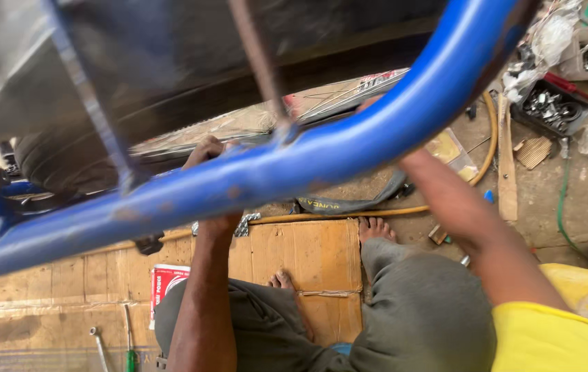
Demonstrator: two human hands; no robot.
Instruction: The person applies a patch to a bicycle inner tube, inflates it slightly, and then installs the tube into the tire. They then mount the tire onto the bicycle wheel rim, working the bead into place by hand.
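Left hand (pixel 206 153) apparently gripping the wheel rim (pixel 239 124) behind blue frame tube (pixel 349 145), right hand hidden, grip untellable

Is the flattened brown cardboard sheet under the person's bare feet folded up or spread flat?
Spread flat. The flattened brown cardboard sheet lies open on the ground, with both bare feet resting on it.

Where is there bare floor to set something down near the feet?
Free: the flattened brown cardboard sheet between the red-and-white packet and the bare feet, and the cardboard strip above the metal wrench. Crowded: the top right, with trays of metal hardware and plastic bags. Both hands, left and right, are up behind the blue painted metal tube.
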